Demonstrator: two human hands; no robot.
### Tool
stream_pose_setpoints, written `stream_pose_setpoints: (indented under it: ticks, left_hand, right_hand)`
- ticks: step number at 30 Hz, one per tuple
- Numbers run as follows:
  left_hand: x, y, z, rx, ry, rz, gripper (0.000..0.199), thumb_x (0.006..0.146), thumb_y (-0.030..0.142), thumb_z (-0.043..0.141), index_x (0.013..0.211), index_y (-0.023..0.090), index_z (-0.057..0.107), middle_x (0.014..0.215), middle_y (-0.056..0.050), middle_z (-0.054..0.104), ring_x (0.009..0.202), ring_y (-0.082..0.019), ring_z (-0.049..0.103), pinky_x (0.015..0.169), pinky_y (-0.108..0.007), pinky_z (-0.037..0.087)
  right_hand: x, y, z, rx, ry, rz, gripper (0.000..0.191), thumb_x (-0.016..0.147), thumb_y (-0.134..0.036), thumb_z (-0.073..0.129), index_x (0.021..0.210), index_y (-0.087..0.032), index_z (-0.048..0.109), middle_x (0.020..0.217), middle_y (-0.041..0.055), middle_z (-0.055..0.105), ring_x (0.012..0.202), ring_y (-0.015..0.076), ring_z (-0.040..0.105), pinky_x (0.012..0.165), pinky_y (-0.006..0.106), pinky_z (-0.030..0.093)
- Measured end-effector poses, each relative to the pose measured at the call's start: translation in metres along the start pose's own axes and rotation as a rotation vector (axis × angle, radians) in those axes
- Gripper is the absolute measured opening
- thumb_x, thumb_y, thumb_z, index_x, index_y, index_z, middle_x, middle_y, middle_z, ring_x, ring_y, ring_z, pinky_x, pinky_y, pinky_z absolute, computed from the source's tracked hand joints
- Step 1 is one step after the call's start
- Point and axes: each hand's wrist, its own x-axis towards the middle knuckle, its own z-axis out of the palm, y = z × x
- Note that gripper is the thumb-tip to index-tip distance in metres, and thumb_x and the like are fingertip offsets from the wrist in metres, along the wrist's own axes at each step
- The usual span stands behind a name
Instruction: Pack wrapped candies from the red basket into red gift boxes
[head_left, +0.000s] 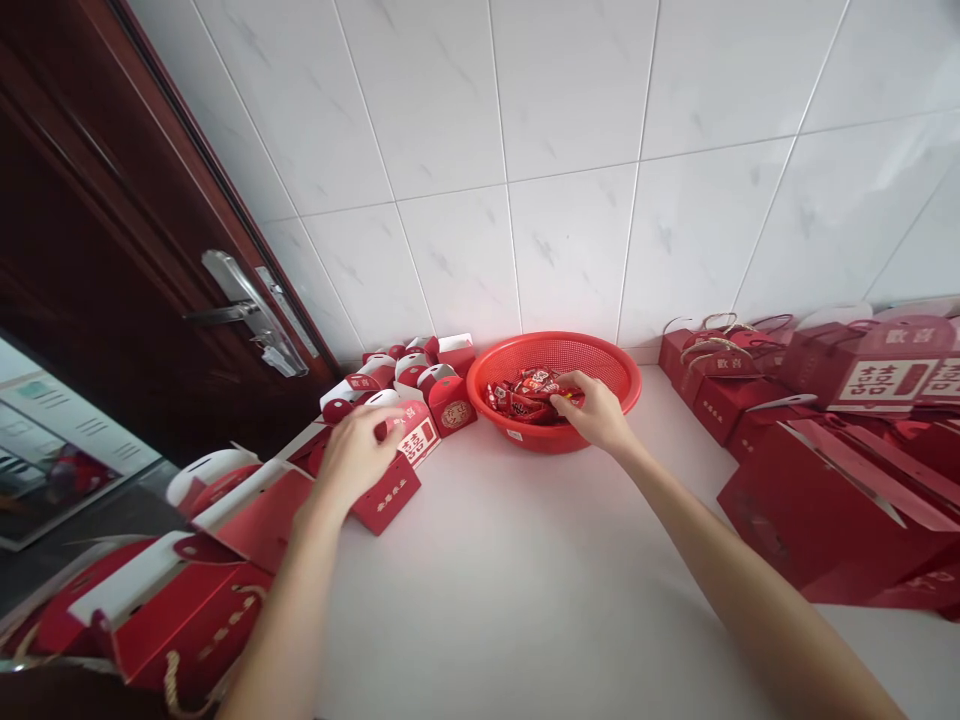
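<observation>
My left hand (356,452) is at the left of the table, with curled fingers and thumb at the upper edge of a red paper gift box (418,442). White and gold characters mark this box, and its lower red flap (386,497) faces me. A red plastic basket (555,437) stands by the wall, holding several red-wrapped candies (521,397). Over the basket's right rim reaches my right hand (598,412), its thumb and forefinger pinched on a wrapped candy at the top of the pile.
Open red gift boxes (255,505) line the left side, some with rope handles. More boxes (840,500) are crowded along the right. Behind the white table (480,610) rises a tiled wall (570,240); a dark wooden door (112,220) with a metal handle is at left.
</observation>
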Motion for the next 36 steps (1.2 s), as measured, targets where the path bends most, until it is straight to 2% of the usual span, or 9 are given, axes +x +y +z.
stream_pose_setpoints:
  ticks: [5, 10, 14, 17, 21, 27, 30, 33, 36]
  left_hand:
    - [-0.022, -0.033, -0.015, 0.167, -0.067, -0.175, 0.027, 0.08, 0.038, 0.054, 0.087, 0.023, 0.075, 0.096, -0.011, 0.075, 0.091, -0.034, 0.071, 0.084, -0.043, 0.055]
    - [-0.033, -0.034, -0.013, 0.15, -0.028, -0.181, 0.041, 0.08, 0.044, 0.054, 0.106, 0.018, 0.073, 0.119, -0.019, 0.069, 0.104, -0.038, 0.068, 0.09, -0.051, 0.054]
    - [-0.034, -0.028, -0.018, 0.054, -0.074, -0.208, 0.04, 0.075, 0.042, 0.058, 0.106, 0.021, 0.073, 0.108, -0.015, 0.074, 0.098, -0.035, 0.07, 0.089, -0.048, 0.055]
    - [-0.035, -0.017, -0.02, -0.125, -0.191, -0.208, 0.042, 0.069, 0.04, 0.062, 0.105, 0.021, 0.073, 0.093, -0.009, 0.076, 0.085, -0.03, 0.072, 0.081, -0.04, 0.057]
    - [-0.038, 0.006, -0.01, -0.297, -0.272, -0.083, 0.038, 0.069, 0.039, 0.065, 0.101, 0.021, 0.075, 0.081, -0.004, 0.073, 0.071, -0.023, 0.067, 0.07, -0.033, 0.055]
    - [-0.029, 0.044, 0.017, -0.524, -0.24, 0.096, 0.033, 0.075, 0.035, 0.066, 0.104, 0.02, 0.074, 0.078, 0.0, 0.062, 0.06, -0.012, 0.053, 0.061, -0.026, 0.049]
    - [-0.021, 0.062, 0.029, -0.657, -0.124, 0.149, 0.028, 0.077, 0.031, 0.067, 0.102, 0.019, 0.074, 0.074, 0.002, 0.057, 0.058, -0.01, 0.051, 0.058, -0.024, 0.047]
    - [-0.018, 0.075, 0.041, -0.759, 0.011, 0.204, 0.024, 0.078, 0.026, 0.069, 0.1, 0.019, 0.074, 0.073, 0.002, 0.055, 0.061, -0.01, 0.054, 0.059, -0.022, 0.048]
    - [-0.02, 0.081, 0.05, -0.817, 0.06, 0.265, 0.022, 0.08, 0.022, 0.068, 0.102, 0.021, 0.073, 0.077, 0.002, 0.056, 0.066, -0.01, 0.057, 0.061, -0.022, 0.05]
  right_hand:
    - [-0.003, -0.005, -0.001, -0.021, 0.005, -0.052, 0.017, 0.082, -0.037, 0.062, 0.073, -0.023, 0.061, 0.085, 0.0045, 0.071, 0.089, 0.0243, 0.064, 0.08, 0.036, 0.047]
    - [-0.01, -0.009, -0.002, -0.086, -0.132, -0.095, 0.037, 0.082, -0.052, 0.066, 0.061, -0.023, 0.055, 0.072, 0.0026, 0.068, 0.085, 0.0231, 0.061, 0.069, 0.03, 0.042]
    - [-0.016, -0.011, 0.0, -0.169, -0.21, -0.097, 0.034, 0.083, -0.046, 0.068, 0.062, -0.023, 0.055, 0.073, 0.002, 0.069, 0.078, 0.0202, 0.06, 0.063, 0.028, 0.038]
    - [-0.018, -0.015, 0.002, -0.204, -0.234, -0.097, 0.032, 0.083, -0.043, 0.069, 0.062, -0.023, 0.055, 0.076, 0.0023, 0.07, 0.078, 0.0199, 0.06, 0.063, 0.028, 0.037]
    - [-0.017, -0.019, 0.004, -0.175, -0.202, -0.107, 0.028, 0.085, -0.04, 0.066, 0.065, -0.023, 0.056, 0.078, 0.0024, 0.071, 0.082, 0.021, 0.061, 0.065, 0.028, 0.038]
    - [-0.019, -0.02, 0.005, -0.1, -0.111, -0.099, 0.025, 0.085, -0.037, 0.063, 0.066, -0.023, 0.056, 0.077, 0.0036, 0.069, 0.085, 0.0231, 0.061, 0.071, 0.031, 0.042]
    - [-0.024, -0.029, 0.004, 0.109, -0.066, -0.177, 0.026, 0.089, -0.043, 0.059, 0.073, -0.022, 0.06, 0.082, 0.0042, 0.069, 0.085, 0.0215, 0.061, 0.075, 0.032, 0.045]
    - [-0.031, -0.045, 0.002, 0.237, -0.196, -0.241, 0.031, 0.088, -0.051, 0.063, 0.086, -0.02, 0.063, 0.087, 0.0041, 0.068, 0.077, 0.0184, 0.061, 0.071, 0.031, 0.047]
    - [-0.035, -0.059, -0.001, 0.148, -0.388, -0.275, 0.038, 0.08, -0.049, 0.074, 0.104, -0.02, 0.066, 0.096, 0.0047, 0.068, 0.08, 0.0191, 0.061, 0.072, 0.031, 0.046]
